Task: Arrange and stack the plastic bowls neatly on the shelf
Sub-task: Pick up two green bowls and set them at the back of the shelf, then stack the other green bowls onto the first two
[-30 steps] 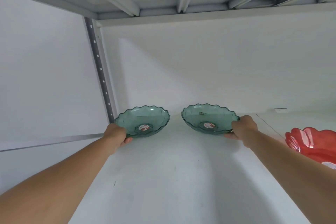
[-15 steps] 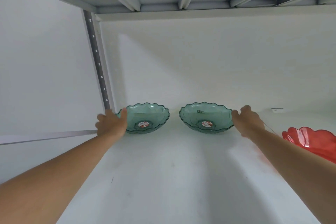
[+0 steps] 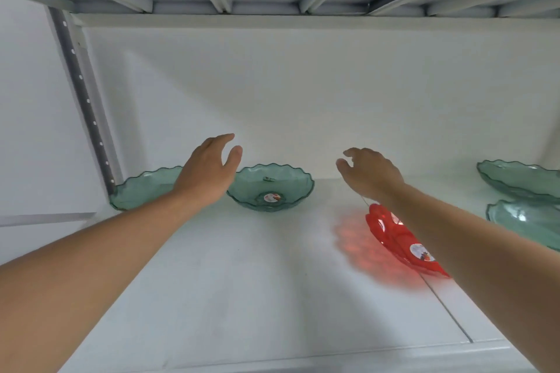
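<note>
Two green see-through bowls with wavy rims rest side by side at the back left of the white shelf (image 3: 242,297): the left green bowl (image 3: 142,189) by the corner post and the middle green bowl (image 3: 271,188). My left hand (image 3: 209,169) hovers open above the gap between them, holding nothing and hiding part of the left bowl. My right hand (image 3: 369,172) is raised, open and empty, to the right of the middle bowl. A red bowl (image 3: 394,239) lies under my right forearm, partly hidden.
Two more green bowls (image 3: 515,179) (image 3: 524,221) sit at the right edge of the view. A perforated metal post (image 3: 88,106) stands at the back left corner. The shelf above hangs close overhead. A seam (image 3: 448,309) runs across the shelf board on the right.
Both hands have let go of the two green bowls and lifted up and to the right. The view has swung right, bringing the red bowl and two more green bowls into sight.
</note>
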{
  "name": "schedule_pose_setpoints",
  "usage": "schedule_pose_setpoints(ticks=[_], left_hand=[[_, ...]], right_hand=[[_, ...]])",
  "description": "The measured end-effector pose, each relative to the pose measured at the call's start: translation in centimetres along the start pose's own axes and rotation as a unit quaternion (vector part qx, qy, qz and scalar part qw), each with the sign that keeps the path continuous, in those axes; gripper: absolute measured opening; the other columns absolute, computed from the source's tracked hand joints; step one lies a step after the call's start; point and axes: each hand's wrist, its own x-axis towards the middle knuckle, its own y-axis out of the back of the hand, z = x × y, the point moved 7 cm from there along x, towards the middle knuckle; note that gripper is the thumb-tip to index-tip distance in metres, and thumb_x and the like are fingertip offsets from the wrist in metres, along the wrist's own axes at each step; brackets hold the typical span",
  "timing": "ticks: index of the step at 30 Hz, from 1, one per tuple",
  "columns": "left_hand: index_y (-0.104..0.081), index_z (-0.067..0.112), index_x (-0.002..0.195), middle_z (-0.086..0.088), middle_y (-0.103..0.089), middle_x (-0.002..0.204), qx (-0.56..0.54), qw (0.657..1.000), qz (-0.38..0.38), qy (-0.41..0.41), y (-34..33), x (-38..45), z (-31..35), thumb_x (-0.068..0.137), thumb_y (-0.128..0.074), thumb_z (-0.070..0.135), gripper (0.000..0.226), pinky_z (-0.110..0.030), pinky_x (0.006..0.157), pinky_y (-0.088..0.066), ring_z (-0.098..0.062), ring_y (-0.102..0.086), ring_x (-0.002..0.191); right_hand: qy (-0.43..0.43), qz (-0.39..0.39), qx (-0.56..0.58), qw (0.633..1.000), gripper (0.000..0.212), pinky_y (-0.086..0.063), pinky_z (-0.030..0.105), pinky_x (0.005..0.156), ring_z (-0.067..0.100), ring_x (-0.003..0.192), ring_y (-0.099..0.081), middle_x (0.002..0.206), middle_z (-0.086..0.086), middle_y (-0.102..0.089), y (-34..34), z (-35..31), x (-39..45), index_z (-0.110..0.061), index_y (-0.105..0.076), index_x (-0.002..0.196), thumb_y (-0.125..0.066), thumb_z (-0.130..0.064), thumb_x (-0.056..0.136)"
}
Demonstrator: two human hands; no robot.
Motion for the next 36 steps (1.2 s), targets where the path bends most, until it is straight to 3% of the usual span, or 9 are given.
schedule_pose_setpoints(ticks=[5,12,17,23,28,36], left_hand=[[-0.05,0.033,0.154,0.012,-0.056,0.151,-0.066,0.997,-0.017,-0.031,-3.5,0.5,6.0,0.105,-0.038,0.058,0.056,-0.038,0.109,-0.043,-0.019,-0.057,0.123],[-0.056,0.033,0.148,0.011,-0.064,0.143,-0.141,0.985,-0.078,-0.059,-9.1,-0.1,11.8,0.104,-0.04,0.059,0.054,-0.039,0.108,-0.044,-0.019,-0.059,0.128],[-0.06,0.03,0.145,0.006,-0.067,0.137,-0.159,0.979,-0.108,-0.064,-12.2,-1.1,15.5,0.104,-0.043,0.056,0.052,-0.042,0.109,-0.047,-0.021,-0.061,0.126],[-0.059,0.029,0.145,0.004,-0.068,0.139,-0.129,0.984,-0.102,-0.06,-15.0,-0.4,20.8,0.103,-0.042,0.055,0.052,-0.039,0.107,-0.047,-0.022,-0.062,0.127],[-0.059,0.026,0.146,0.001,-0.064,0.145,-0.123,0.986,-0.1,-0.054,-18.8,-0.6,27.0,0.107,-0.041,0.051,0.049,-0.029,0.094,-0.039,-0.017,-0.058,0.122],[-0.063,0.028,0.141,0.0,-0.064,0.142,-0.113,0.984,-0.132,-0.029,-25.9,-2.0,36.2,0.106,-0.042,0.052,0.047,-0.031,0.091,-0.044,-0.016,-0.057,0.115]], right_hand=[[-0.06,0.021,0.01,0.998,0.053,-0.052,0.039,0.092,0.027,0.112,-0.067,0.132,-0.003,-0.072,4.3,5.4,-2.0,-0.031,-0.062,0.144,-0.041,-0.051,0.1],[-0.145,0.037,-0.029,0.988,0.044,-0.055,0.035,0.072,0.024,0.084,-0.068,0.095,-0.003,-0.071,9.5,13.2,-6.4,-0.031,-0.067,0.129,-0.043,-0.048,0.096],[-0.185,0.056,-0.023,0.981,0.048,-0.062,0.042,0.086,0.031,0.09,-0.07,0.107,0.004,-0.074,12.0,18.1,-7.9,-0.031,-0.07,0.126,-0.043,-0.049,0.09],[-0.182,0.056,-0.014,0.982,0.039,-0.064,0.045,0.082,0.034,0.08,-0.074,0.091,0.006,-0.076,14.1,24.5,-7.8,-0.025,-0.073,0.111,-0.044,-0.042,0.091],[-0.16,0.056,0.013,0.985,0.033,-0.065,0.045,0.081,0.033,0.075,-0.075,0.086,0.008,-0.076,16.3,32.0,-6.4,-0.023,-0.073,0.108,-0.047,-0.039,0.095],[-0.154,0.05,0.059,0.985,0.028,-0.062,0.04,0.085,0.035,0.082,-0.075,0.083,0.006,-0.074,19.9,43.4,-3.8,-0.021,-0.07,0.102,-0.049,-0.038,0.097]])
